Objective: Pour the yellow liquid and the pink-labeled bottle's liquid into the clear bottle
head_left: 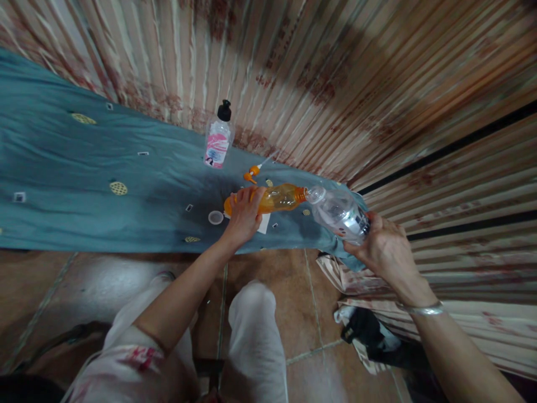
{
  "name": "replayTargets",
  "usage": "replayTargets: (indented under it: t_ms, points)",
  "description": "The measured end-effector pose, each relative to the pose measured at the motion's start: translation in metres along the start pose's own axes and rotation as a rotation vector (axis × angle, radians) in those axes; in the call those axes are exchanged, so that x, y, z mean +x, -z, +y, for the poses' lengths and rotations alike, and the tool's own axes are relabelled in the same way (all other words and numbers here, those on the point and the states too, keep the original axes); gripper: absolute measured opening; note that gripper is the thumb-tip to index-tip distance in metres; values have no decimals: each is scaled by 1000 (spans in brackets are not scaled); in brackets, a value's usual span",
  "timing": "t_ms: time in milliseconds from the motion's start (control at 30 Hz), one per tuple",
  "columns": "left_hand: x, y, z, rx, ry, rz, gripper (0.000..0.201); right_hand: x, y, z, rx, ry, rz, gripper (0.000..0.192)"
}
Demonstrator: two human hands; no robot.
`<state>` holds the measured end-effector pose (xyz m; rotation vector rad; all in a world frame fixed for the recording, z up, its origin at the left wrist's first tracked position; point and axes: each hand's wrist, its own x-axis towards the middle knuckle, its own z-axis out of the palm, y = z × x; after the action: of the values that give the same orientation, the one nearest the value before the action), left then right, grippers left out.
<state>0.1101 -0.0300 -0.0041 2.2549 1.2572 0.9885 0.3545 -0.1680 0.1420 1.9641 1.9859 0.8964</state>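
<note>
My left hand [244, 215] is wrapped round an orange see-through bottle [282, 197] that lies tilted on its side, its open neck pointing right. In my right hand [384, 244] is a clear plastic bottle [339, 211], held by its base end, with its mouth pointing left. The two mouths meet or nearly meet; I cannot tell whether they touch. Behind the orange bottle lies an orange pump top [251, 173] with a thin clear tube. A small round whitish lid [215, 217] rests beside my left hand, and a white piece of paper or card [264, 223] shows partly under the orange bottle.
A clear bottle with a black cap and pink label [217, 146] stands at the back of the blue-green cloth [159, 168]. Pleated patterned curtains [268, 67] hang behind and to the right. Dark and light fabric [369, 330] lies on the tiled floor [310, 313].
</note>
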Motion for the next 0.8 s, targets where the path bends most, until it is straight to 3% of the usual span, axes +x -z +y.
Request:
replayTargets:
  t_ms: [800]
  points:
    - [0,0,-1,16,-14,17,61,0,0,0,-26,15,4,70]
